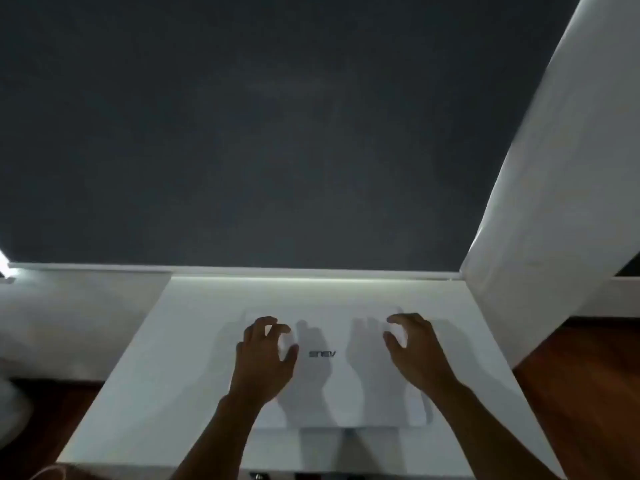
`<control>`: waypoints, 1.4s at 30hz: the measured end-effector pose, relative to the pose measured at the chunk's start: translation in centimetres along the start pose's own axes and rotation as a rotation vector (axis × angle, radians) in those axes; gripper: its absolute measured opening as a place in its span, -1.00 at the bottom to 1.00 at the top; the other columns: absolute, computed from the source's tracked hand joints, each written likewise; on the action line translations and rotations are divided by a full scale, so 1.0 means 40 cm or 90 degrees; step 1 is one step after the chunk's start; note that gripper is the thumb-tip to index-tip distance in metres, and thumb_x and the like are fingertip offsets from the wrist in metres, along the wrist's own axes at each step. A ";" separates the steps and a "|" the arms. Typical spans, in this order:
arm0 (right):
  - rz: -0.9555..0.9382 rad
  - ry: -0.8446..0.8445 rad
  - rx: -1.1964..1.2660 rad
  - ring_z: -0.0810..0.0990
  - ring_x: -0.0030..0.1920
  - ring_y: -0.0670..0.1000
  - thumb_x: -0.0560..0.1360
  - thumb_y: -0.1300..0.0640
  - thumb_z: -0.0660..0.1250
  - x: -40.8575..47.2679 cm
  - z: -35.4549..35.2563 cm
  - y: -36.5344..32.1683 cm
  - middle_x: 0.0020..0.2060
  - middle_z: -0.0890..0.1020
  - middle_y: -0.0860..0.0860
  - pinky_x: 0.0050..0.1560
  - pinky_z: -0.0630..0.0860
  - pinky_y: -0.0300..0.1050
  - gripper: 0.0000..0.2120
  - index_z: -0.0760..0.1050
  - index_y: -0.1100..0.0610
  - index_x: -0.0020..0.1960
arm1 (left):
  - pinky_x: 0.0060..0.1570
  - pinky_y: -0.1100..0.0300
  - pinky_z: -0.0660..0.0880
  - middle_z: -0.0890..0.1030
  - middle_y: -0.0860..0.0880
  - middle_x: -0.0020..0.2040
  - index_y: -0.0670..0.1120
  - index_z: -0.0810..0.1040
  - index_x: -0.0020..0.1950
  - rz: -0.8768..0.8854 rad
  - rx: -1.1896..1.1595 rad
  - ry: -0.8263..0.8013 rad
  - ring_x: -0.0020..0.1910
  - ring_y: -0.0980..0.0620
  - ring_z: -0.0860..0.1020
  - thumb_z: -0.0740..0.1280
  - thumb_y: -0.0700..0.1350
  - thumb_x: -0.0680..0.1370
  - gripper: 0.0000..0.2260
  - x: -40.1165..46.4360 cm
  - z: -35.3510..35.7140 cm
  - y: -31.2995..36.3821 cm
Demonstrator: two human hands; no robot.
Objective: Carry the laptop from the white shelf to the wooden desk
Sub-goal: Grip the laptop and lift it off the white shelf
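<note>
- Two bare forearms rising from the bottom edge, reaching forward and up over the white shelf point(145, 393).
- Closed white laptop point(332, 386) lying flat on the shelf top, near edge just short of the shelf's front edge, grey logo point(322, 354) upside down from this view.
- Left hand point(265, 355) above the laptop's left half, fingers curled and spread loosely, thumb apart from the rest, nothing gripped; contact with the lid cannot be told.
- Right hand point(414, 344) above the laptop's right half, likewise half open and clawed, thumb pointing inward, nothing held; touching or hovering cannot be told.
- Soft grey shadows of both hands cast on the lid between the two hands, on either side of the logo.
- Dark reddish wooden floor point(571, 393) on both sides below the shelf, right patch larger.
- Pale, blurred rounded shape point(14, 407) at the left edge, too unclear to name.
- White wall point(79, 306) low on the left behind the shelf, and a white pillar point(554, 220) slanting up on the right, touching the shelf's far right corner.
- Dark grey roller blind point(277, 133) filling the upper view, pale bottom bar point(242, 270) running just above the shelf's far edge.
- Bright sliver of light point(5, 263) at the blind's lower left corner.
</note>
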State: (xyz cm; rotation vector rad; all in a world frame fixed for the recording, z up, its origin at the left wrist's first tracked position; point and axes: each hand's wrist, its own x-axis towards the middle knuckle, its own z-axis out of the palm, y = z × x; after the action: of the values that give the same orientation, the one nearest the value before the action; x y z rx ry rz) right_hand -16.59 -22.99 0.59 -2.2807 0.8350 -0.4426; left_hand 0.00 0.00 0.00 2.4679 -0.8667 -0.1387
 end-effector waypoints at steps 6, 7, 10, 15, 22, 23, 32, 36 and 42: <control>0.177 -0.039 0.070 0.31 0.44 0.09 0.49 -0.08 0.37 -0.131 0.084 0.079 0.45 0.35 0.06 0.42 0.30 0.06 -0.36 0.27 0.08 0.49 | 0.35 -0.12 0.24 0.37 -0.01 0.44 0.08 0.39 0.36 -0.048 0.047 0.005 0.49 -0.07 0.23 0.16 0.28 0.49 -0.49 -0.101 0.104 -0.064; 0.194 -0.032 0.109 0.30 0.45 0.05 0.49 -0.10 0.37 -0.141 0.090 0.077 0.47 0.32 0.03 0.42 0.29 0.05 -0.31 0.21 0.06 0.52 | 0.34 -0.14 0.25 0.37 -0.03 0.45 0.08 0.39 0.36 -0.032 0.059 0.019 0.49 -0.09 0.23 0.15 0.30 0.49 -0.49 -0.109 0.108 -0.071; 0.209 -0.015 0.169 0.37 0.40 0.02 0.42 -0.27 0.36 -0.147 0.098 0.080 0.43 0.36 -0.04 0.36 0.42 0.15 -0.24 0.15 -0.09 0.50 | 0.30 -0.27 0.27 0.29 -0.12 0.49 0.06 0.36 0.38 -0.099 0.056 0.056 0.51 -0.19 0.20 0.21 0.35 0.44 -0.40 -0.117 0.102 -0.061; 0.236 -0.034 0.161 0.38 0.41 0.15 0.44 -0.20 0.37 -0.125 0.101 0.070 0.46 0.35 0.08 0.29 0.48 0.19 -0.21 0.10 -0.06 0.54 | 0.28 -0.32 0.29 0.24 -0.22 0.50 0.01 0.18 0.48 -0.224 -0.010 0.028 0.46 -0.28 0.27 0.20 0.43 0.39 -0.21 -0.099 0.092 -0.071; 0.263 -0.025 0.189 0.28 0.46 0.16 0.39 -0.16 0.46 -0.101 0.099 0.058 0.46 0.35 0.07 0.33 0.39 0.17 -0.27 0.24 -0.15 0.48 | 0.29 -0.27 0.28 0.26 -0.19 0.51 0.13 0.19 0.48 -0.254 -0.016 0.028 0.46 -0.27 0.23 0.22 0.48 0.32 -0.18 -0.084 0.086 -0.085; 0.270 -0.026 0.204 0.30 0.45 0.16 0.38 -0.16 0.47 -0.097 0.096 0.059 0.47 0.35 0.07 0.33 0.39 0.16 -0.28 0.25 -0.17 0.47 | 0.29 -0.26 0.29 0.28 -0.18 0.50 0.15 0.19 0.47 -0.258 -0.017 0.029 0.45 -0.27 0.23 0.22 0.49 0.31 -0.18 -0.079 0.085 -0.086; 0.242 -0.066 0.402 0.41 0.28 -0.09 0.45 0.03 0.45 -0.090 0.032 0.016 0.33 0.45 -0.16 0.20 0.33 -0.13 -0.52 0.47 -0.24 0.33 | 0.25 -0.24 0.36 0.39 -0.15 0.44 0.17 0.29 0.46 -0.258 -0.058 0.037 0.39 -0.25 0.32 0.24 0.51 0.29 -0.19 -0.073 0.066 -0.107; 0.226 -0.063 0.379 0.41 0.32 -0.14 0.41 0.04 0.49 -0.128 0.053 0.011 0.30 0.46 -0.28 0.28 0.34 -0.16 -0.51 0.49 -0.26 0.29 | 0.24 -0.20 0.38 0.43 -0.14 0.39 0.18 0.33 0.43 -0.236 -0.060 0.036 0.35 -0.25 0.36 0.26 0.51 0.28 -0.20 -0.069 0.051 -0.126; 0.217 0.005 0.349 0.39 0.11 -0.57 0.39 0.12 0.52 -0.198 0.070 -0.005 0.25 0.49 -0.34 0.07 0.33 -0.60 -0.50 0.53 -0.15 0.28 | 0.24 -0.26 0.34 0.39 -0.11 0.44 0.23 0.29 0.44 -0.232 -0.096 -0.030 0.40 -0.24 0.33 0.24 0.53 0.26 -0.19 -0.060 0.028 -0.123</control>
State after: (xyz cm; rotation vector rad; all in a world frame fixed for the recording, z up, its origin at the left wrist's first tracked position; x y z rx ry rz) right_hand -20.94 -16.28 -2.00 -1.6021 0.9474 -0.4566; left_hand 0.54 4.23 -3.62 2.4619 -0.3989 -0.3764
